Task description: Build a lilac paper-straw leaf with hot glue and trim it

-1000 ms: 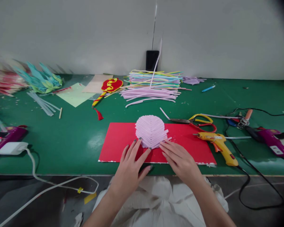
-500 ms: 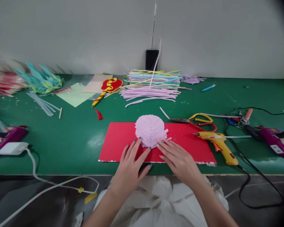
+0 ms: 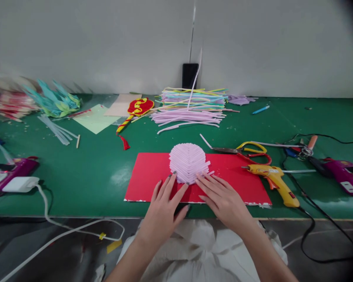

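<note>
A leaf-shaped piece of pale lilac strips (image 3: 188, 161) lies on a red card sheet (image 3: 153, 172) near the front of the green table (image 3: 100, 164). My left hand (image 3: 164, 207) rests flat on the card, fingers spread, with two fingertips on the piece's lower left edge. On the other side my right hand (image 3: 223, 197) lies flat too, its fingertips touching the lower right edge where strip ends stick out. Neither hand grips anything.
A yellow glue gun (image 3: 275, 178) and scissors (image 3: 241, 150) lie right of the card, with a purple glue gun (image 3: 341, 176) and black cables beyond. A stack of coloured strips (image 3: 191, 105) sits behind. Left: another purple glue gun (image 3: 11, 170), white charger, glue sticks (image 3: 57, 131).
My right hand's fingertips have crept slightly left along the piece's lower edge. The view has shifted a little; my left hand holds its place.
</note>
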Demonstrator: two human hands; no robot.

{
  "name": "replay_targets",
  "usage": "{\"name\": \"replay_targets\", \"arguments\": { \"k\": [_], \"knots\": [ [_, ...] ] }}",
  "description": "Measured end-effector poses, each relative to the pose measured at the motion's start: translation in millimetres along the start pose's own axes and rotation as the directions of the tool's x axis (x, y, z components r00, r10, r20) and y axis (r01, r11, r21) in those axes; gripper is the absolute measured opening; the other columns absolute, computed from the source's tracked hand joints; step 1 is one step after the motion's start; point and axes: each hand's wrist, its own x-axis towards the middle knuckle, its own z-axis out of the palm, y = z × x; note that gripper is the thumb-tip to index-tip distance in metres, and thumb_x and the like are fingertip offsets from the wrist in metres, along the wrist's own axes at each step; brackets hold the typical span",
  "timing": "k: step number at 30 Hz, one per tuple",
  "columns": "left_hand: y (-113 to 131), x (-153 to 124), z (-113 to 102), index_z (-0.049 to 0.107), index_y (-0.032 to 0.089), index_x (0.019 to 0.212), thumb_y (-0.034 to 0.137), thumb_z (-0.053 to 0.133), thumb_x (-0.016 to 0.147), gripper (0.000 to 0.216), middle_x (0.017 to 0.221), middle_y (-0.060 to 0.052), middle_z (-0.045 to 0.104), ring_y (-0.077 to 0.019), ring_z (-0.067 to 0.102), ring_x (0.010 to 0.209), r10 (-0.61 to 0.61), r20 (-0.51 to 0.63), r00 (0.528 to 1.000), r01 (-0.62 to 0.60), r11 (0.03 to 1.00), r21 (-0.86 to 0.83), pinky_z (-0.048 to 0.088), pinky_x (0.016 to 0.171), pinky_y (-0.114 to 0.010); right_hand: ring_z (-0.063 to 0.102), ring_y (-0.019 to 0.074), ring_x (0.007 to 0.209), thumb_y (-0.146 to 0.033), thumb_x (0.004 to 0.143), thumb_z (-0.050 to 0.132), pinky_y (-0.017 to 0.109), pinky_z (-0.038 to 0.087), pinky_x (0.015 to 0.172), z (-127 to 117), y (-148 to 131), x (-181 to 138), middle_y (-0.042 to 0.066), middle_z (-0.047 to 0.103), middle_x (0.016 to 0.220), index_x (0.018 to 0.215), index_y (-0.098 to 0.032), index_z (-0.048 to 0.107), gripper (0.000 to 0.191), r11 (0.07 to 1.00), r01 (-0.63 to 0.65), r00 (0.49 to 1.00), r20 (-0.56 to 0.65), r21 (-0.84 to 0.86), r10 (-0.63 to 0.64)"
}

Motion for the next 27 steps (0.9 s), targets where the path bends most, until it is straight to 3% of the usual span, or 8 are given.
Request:
{"name": "replay_targets", "arguments": {
  "k": [9,22,27],
  "knots": [
    [1.5,0.7,-2.6,0.043,0.023,0.136,0.037,0.045,0.091,0.047,0.15,-0.015,0.028,-0.031,0.033,0.134,0.014,0.017,1.0,-0.015,0.999,0.036,0.033,0.105,-0.052,0.044,0.0201,0.128,-0.02,0.093,0.044,0.041,0.043,0.103,-1.1,-1.2,0.9,0.005,0.05,0.137,0.132,-0.015,0.049,0.04,1.0,0.004,1.0,0.012,-0.03,-0.004],
    [-0.1,1.8,-1.2,0.041,0.026,0.138,0.043,0.044,0.091,0.05,0.15,-0.013,0.03,-0.0307,0.034,0.133,0.012,0.05,0.999,-0.016,0.996,0.089,0.035,0.105,-0.051,0.039,0.0203,0.132,-0.025,0.093,0.043,0.04,0.041,0.105,2.6,-0.9,-1.3,0.005,0.047,0.14,0.138,-0.018,0.041,0.046,0.999,-0.019,1.0,0.016,-0.049,0.02],
    [0.3,1.7,-2.3,0.04,0.026,0.138,0.044,0.043,0.091,0.05,0.149,-0.014,0.031,-0.0306,0.037,0.132,0.012,0.05,0.999,-0.017,0.994,0.107,0.037,0.103,-0.05,0.04,0.0223,0.131,-0.02,0.091,0.047,0.041,0.042,0.104,2.9,-2.6,-5.9,0.008,0.049,0.138,0.136,-0.014,0.044,0.045,0.996,-0.082,0.991,-0.11,-0.041,0.078]
  ]
}}
